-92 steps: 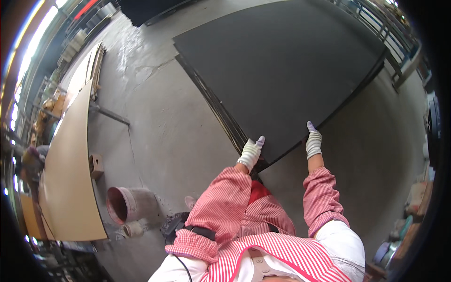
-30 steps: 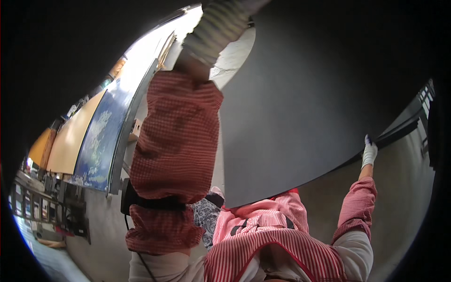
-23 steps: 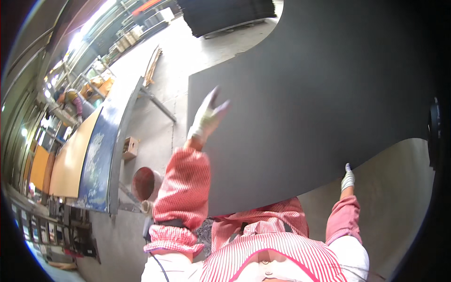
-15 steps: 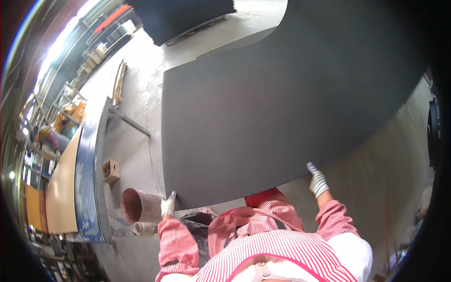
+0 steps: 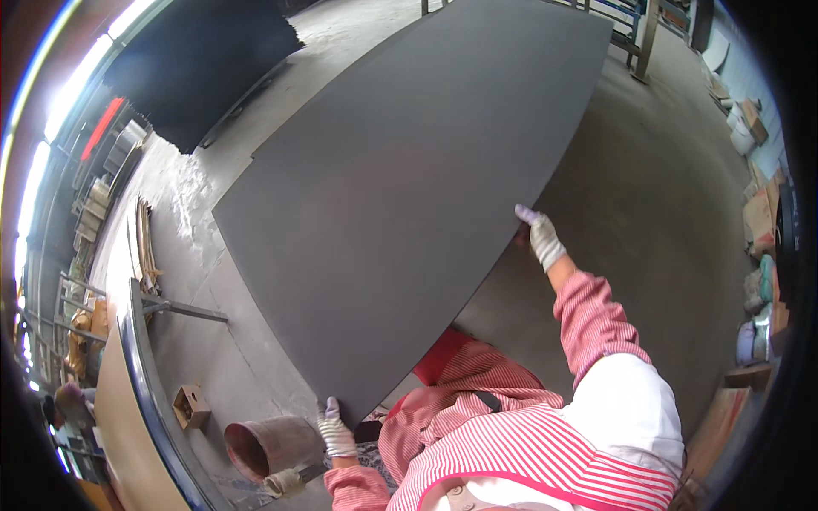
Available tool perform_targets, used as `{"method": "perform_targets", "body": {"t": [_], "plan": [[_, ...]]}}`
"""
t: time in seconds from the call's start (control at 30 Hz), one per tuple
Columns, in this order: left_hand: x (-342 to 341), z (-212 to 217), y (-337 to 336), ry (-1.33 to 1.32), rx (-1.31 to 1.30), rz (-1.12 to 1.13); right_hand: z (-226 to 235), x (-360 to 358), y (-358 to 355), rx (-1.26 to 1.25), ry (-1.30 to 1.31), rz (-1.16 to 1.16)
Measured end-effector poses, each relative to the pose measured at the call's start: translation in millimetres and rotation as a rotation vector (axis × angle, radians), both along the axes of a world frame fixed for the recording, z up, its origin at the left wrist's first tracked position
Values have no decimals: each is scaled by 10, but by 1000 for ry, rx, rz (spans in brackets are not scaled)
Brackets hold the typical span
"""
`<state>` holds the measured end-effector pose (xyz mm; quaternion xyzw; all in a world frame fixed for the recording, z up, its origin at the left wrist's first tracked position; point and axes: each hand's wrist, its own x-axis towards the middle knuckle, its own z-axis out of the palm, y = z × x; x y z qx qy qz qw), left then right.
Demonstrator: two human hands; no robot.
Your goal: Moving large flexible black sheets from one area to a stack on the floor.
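Observation:
A large dark grey sheet (image 5: 409,196) spreads out in front of me, its far end reaching the top of the view. At its near corner, my left hand (image 5: 336,433) grips the edge in a whitish glove, thumb on top and fingers hidden underneath. Along the right-hand edge my gloved right hand (image 5: 542,238) pinches the sheet the same way, with that arm stretched forward. Beside my left hand, a reddish-brown bucket (image 5: 290,444) lies on its side with its mouth facing left. A roll-like brush or wrapped handle (image 5: 284,484) is just below it.
A table with a tan board (image 5: 128,417) stands at the left, next to a small open box (image 5: 191,406). Stacked black sheets (image 5: 200,72) are at the far left. Another person (image 5: 75,407) bends behind the table. Bags and cartons (image 5: 761,221) line the right wall.
The sheet has swung round, its far end now straighter ahead and flatter. My right hand has moved forward and left, my left hand lower and slightly right. My view has turned rightward.

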<state>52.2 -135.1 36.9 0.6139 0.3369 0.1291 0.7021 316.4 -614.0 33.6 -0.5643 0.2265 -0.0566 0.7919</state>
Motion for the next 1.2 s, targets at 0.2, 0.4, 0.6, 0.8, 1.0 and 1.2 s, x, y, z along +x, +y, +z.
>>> {"method": "perform_targets", "body": {"t": [0.2, 0.4, 0.6, 0.8, 1.0, 1.2], "plan": [[1021, 151, -953, -167, -111, -232, -414, 814, -637, -47, 221, -169], [2002, -318, -1454, -238, -75, -336, -297, 221, 372, 172, 309, 319], [2214, -547, -1456, 181, -274, -611, -476, 394, 518, -51, 332, 212], [1245, -1342, -185, 111, -428, -258, -585, 513, 495, -333, 438, 217], [-965, -1320, 1884, -298, -600, 844, -1012, -162, 899, -271, 246, 303], [-2499, -24, 2792, -777, -308, 1179, -1301, -612, 1191, 57, 280, 681]]}}
